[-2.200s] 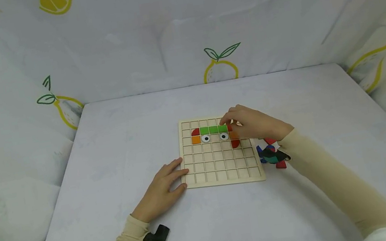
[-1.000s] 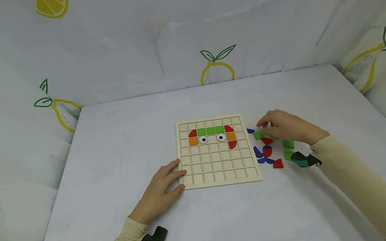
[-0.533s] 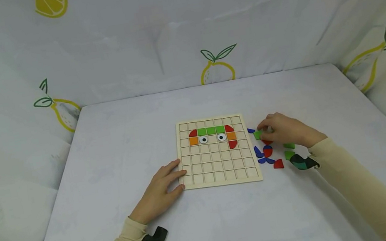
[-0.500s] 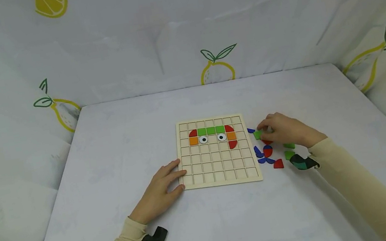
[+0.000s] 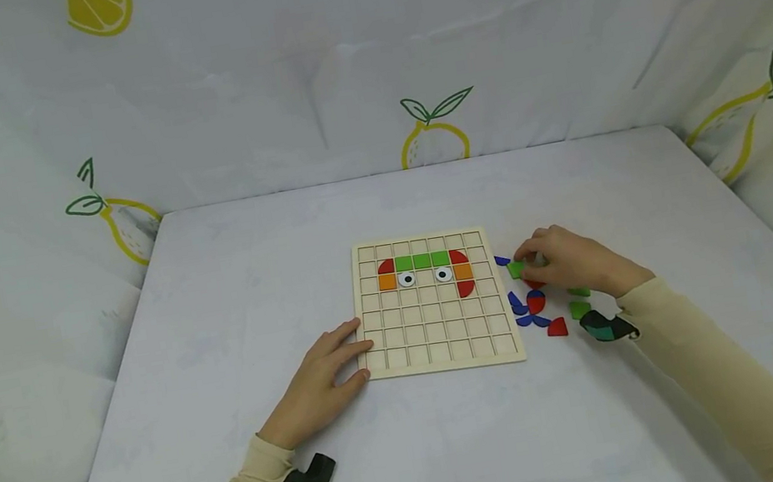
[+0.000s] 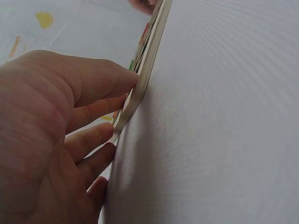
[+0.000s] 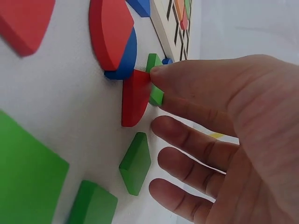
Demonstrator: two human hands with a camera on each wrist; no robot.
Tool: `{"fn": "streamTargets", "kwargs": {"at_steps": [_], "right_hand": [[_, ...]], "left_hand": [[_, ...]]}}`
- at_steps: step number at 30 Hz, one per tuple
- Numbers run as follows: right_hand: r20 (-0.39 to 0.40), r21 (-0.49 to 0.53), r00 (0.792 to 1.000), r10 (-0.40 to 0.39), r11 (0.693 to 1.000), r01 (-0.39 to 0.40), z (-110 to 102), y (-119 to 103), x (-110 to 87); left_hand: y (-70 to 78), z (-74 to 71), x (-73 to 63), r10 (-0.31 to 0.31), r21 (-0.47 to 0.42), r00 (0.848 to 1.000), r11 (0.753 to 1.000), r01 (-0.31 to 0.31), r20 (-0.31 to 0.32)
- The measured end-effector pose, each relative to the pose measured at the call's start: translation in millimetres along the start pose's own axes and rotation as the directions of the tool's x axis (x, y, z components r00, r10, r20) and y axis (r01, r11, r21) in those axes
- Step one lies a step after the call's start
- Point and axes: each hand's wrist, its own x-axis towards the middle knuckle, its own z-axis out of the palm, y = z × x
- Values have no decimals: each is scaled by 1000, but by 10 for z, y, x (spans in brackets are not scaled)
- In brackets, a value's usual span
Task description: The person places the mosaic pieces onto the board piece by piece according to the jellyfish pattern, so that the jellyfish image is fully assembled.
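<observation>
A wooden grid board (image 5: 439, 334) lies flat on the table, with red, orange and green pieces and two eye discs (image 5: 406, 280) set in its upper cells. My left hand (image 5: 318, 382) rests at its left edge, fingers spread; in the left wrist view the thumb touches the rim of the board (image 6: 152, 53). Right of the board, my right hand (image 5: 571, 258) pinches a green square block (image 5: 516, 271) between thumb and forefinger. A red quarter-round piece (image 7: 135, 98) lies against that block in the right wrist view. The other right fingers are loosely bent over another green block (image 7: 136, 163).
Blue half-round pieces (image 5: 523, 322), a red quarter-round (image 5: 556, 328) and green blocks (image 5: 580, 310) lie loose between the board and the right wrist. A small blue piece (image 5: 502, 261) sits near the board's right edge. A lemon-print curtain (image 5: 329, 73) hangs behind the table.
My right hand has moved off the board's upper right to the loose pieces, then closed its fingertips on the green block. The left hand has stayed at the board's edge.
</observation>
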Motion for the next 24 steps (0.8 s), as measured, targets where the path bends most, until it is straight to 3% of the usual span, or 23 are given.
{"fn": "streamTargets", "kwargs": {"at_steps": [7,13,18,24], "right_hand": [[-16,-50,997,77,996,-78,-62,-40,-84],[63,-79,993,96,993,-91,-87,-68,-144],[84,-83,994,71,994,-64,-72,-101,-167],[32,-92,999,17,996,-14,-51,-108,-182]], "left_hand": [[-5,11,3,4,-4,1000,1000,-4,3],[-1,-1,-9,-3,-6,1000,1000,3,0],[10,-9,-8,-1,-9,1000,1000,1,-3],[6,-7,-9,2,-13,1000,1000,-2,-5]]}}
